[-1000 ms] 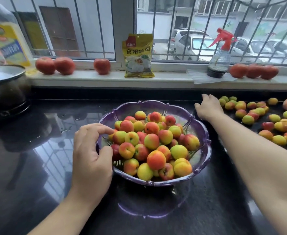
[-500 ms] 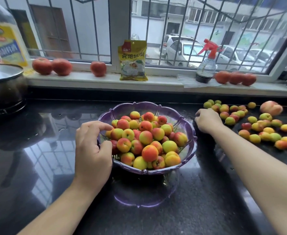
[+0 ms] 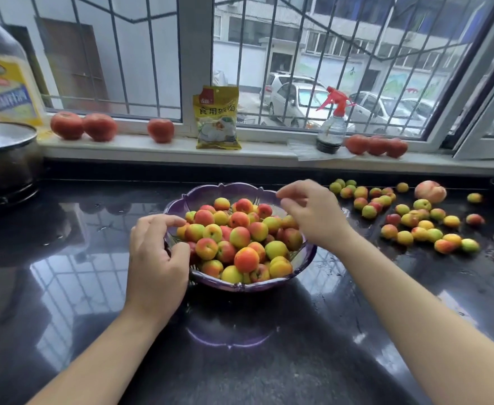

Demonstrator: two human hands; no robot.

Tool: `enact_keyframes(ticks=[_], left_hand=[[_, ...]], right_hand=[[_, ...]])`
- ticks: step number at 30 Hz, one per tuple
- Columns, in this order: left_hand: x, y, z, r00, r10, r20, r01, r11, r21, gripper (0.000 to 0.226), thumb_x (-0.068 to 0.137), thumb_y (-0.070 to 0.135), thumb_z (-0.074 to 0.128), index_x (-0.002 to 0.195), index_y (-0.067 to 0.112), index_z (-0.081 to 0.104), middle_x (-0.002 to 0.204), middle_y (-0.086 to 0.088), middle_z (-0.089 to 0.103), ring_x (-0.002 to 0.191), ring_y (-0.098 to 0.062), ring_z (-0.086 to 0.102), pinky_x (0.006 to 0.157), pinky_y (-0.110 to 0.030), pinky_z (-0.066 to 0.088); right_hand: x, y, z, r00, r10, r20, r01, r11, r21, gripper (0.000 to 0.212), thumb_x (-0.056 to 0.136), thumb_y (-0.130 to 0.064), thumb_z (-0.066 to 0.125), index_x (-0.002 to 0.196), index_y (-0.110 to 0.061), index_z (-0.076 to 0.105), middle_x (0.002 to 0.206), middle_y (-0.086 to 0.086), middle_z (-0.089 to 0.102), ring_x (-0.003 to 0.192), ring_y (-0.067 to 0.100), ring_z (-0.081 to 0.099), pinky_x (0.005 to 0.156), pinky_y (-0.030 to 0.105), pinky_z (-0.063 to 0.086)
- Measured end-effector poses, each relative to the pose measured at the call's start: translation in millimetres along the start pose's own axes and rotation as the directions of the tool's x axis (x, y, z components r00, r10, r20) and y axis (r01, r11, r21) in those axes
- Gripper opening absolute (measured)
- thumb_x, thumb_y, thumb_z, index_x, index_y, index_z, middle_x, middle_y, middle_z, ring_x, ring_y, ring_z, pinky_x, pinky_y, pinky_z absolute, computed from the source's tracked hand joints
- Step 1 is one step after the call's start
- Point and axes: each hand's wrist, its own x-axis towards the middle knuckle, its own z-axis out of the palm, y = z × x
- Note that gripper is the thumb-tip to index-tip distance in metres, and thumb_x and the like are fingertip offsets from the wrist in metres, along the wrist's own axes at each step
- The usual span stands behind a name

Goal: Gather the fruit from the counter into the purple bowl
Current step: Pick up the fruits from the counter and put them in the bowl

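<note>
At the far left a dark metal pot (image 3: 4, 168) with a glass lid is sitting on the glossy black tabletop (image 3: 73, 287), which is mirroring the window bars like polished stone. Moving right, the left hand (image 3: 156, 258) is gripping the near-left rim of the purple bowl (image 3: 251, 283), fingers curled over its scalloped, translucent plastic edge and thumb hooked against the wall, steadying it. The bowl is standing in the middle of the tabletop, heaped with small, round, smooth-skinned fruit (image 3: 239, 238) blushing red over yellow-green.

The right hand (image 3: 313, 213) is hovering over the far-right side of the bowl, fingers loosely bent and pointing left. I cannot tell whether it is holding a fruit, since the palm side is hidden. The step in hand is probably a drop into the bowl.

Further right, many loose fruit (image 3: 409, 217) are lying scattered on the wet-looking tabletop, well apart from the bowl, with one larger, fuzzy-looking peach (image 3: 429, 191) at the far edge. So the task looks about half done. The next move probably calls for the right hand to reach right and scoop another few, releasing them gently, as the pile is already standing above the rim and round fruit could roll off.
</note>
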Motion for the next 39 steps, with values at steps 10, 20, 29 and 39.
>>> enact_keyframes(ticks=[10,20,29,39], left_hand=[[0.0,1.2,-1.2,0.99,-0.03,0.135,0.025,0.999,0.038,0.041,0.082,0.021,0.039,0.117,0.031,0.059,0.134,0.008,0.046,0.131,-0.001,0.033,0.104,-0.005,0.019],[-10.1,27.9,39.2,0.975,-0.053,0.218,0.009,0.981,0.194,0.044,0.085,0.028,0.037,0.124,0.031,0.059,0.143,0.003,0.04,0.14,-0.014,0.03,0.113,-0.032,0.025],[-13.1,37.3,61.4,0.99,-0.096,0.102,0.089,0.994,0.065,0.053,0.084,0.025,0.042,0.136,0.025,0.053,0.148,-0.003,0.044,0.147,-0.022,0.033,0.122,-0.05,0.032],[-14.4,30.5,60.0,0.983,-0.156,0.095,0.155,0.988,0.011,0.056,0.083,0.036,0.046,0.137,0.026,0.057,0.16,0.008,0.024,0.135,0.004,0.026,0.103,-0.01,0.021]], right_hand=[[-38.1,57.8,15.8,0.904,0.355,-0.239,-0.293,0.921,0.258,0.018,0.102,-0.026,0.055,0.106,-0.018,0.07,0.101,-0.002,0.07,0.097,0.017,0.066,0.09,0.036,0.053],[-35.1,125.8,-43.5,0.735,0.576,-0.357,-0.678,0.618,-0.399,0.049,0.091,-0.03,0.053,0.139,-0.016,0.054,0.159,0.015,0.032,0.149,0.035,0.019,0.122,0.05,0.01],[-37.5,121.7,-45.9,0.786,0.313,-0.533,-0.556,0.736,-0.388,0.032,0.088,-0.011,0.051,0.116,-0.011,0.067,0.119,0.017,0.064,0.118,0.039,0.047,0.108,0.048,0.033],[-31.4,111.4,-31.9,0.862,0.444,-0.244,-0.502,0.813,-0.296,0.026,0.095,-0.03,0.06,0.112,-0.013,0.07,0.113,0.011,0.067,0.1,0.03,0.058,0.081,0.034,0.046]])
